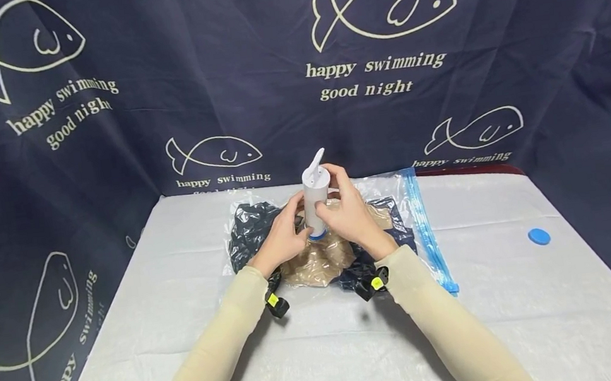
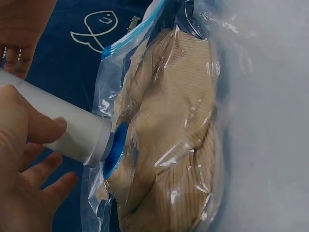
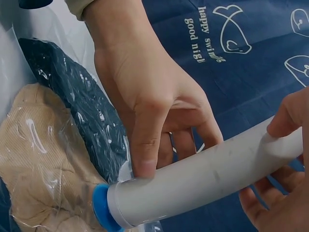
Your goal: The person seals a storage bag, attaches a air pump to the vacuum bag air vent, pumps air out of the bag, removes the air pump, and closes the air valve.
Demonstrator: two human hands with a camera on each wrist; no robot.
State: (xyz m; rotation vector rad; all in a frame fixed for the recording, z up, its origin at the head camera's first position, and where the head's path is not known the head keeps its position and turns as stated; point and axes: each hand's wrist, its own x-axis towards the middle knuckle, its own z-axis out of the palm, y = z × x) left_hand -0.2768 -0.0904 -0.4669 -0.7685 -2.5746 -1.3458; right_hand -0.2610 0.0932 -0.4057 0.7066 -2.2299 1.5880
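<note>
A white cylindrical hand pump stands nearly upright on the blue valve of a clear vacuum storage bag. Tan ribbed clothing and dark clothing fill the bag. Low on the pump's barrel, my left hand holds it, thumb on the near side and fingers behind. My right hand grips the barrel higher up, its thumb across the front. From the pump's top a white handle sticks up at a slant.
A round blue cap lies on the white-covered table, right of the bag. The bag's blue zip edge runs down its right side. Behind the table hangs a dark blue cloth with fish drawings.
</note>
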